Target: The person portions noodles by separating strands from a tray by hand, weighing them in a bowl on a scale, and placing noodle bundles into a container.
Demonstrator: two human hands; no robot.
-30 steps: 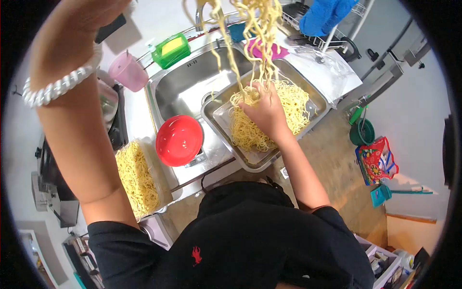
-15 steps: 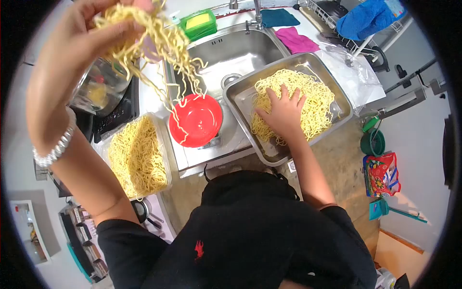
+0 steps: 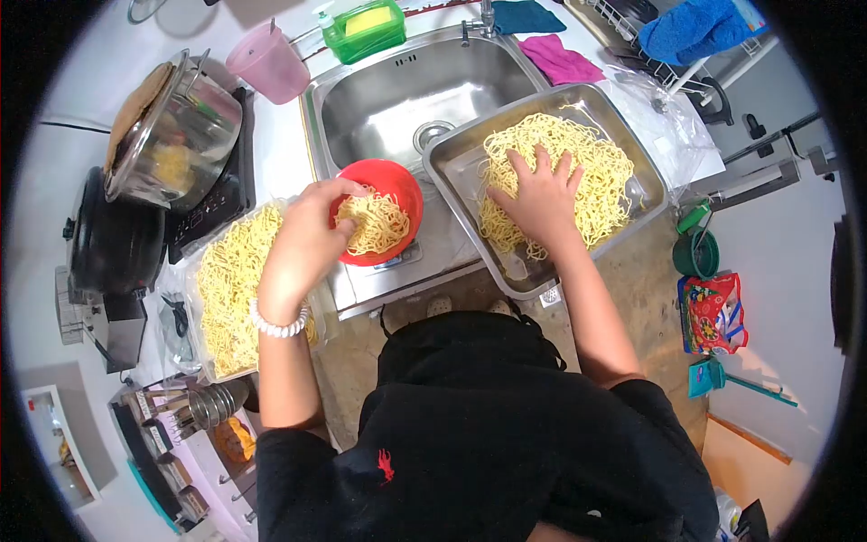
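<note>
My left hand (image 3: 307,239), with a white coil band at the wrist, reaches over the rim of a red bowl (image 3: 408,185). Its curved fingers and thumb are around the edge of a clump of yellow noodles (image 3: 381,224) inside the bowl. Part of a scale (image 3: 406,256) shows beneath the bowl. My right hand (image 3: 545,200) lies with fingers spread on a heap of noodles (image 3: 601,176) in a steel tray (image 3: 456,167), holding nothing. Left of the bowl, under my left forearm, a clear plastic container (image 3: 212,372) holds more noodles (image 3: 226,289).
Behind the bowl is a steel sink (image 3: 361,117); the tray overlaps its right side. A glass pot (image 3: 194,135), black pot (image 3: 117,230) and pink pitcher (image 3: 269,63) stand left. A green soap caddy (image 3: 366,41) and pink cloth (image 3: 560,59) border the sink.
My left hand has come down from high at the left to the red bowl, bringing noodles into it. The right hand stays spread on the noodles in the tray.
</note>
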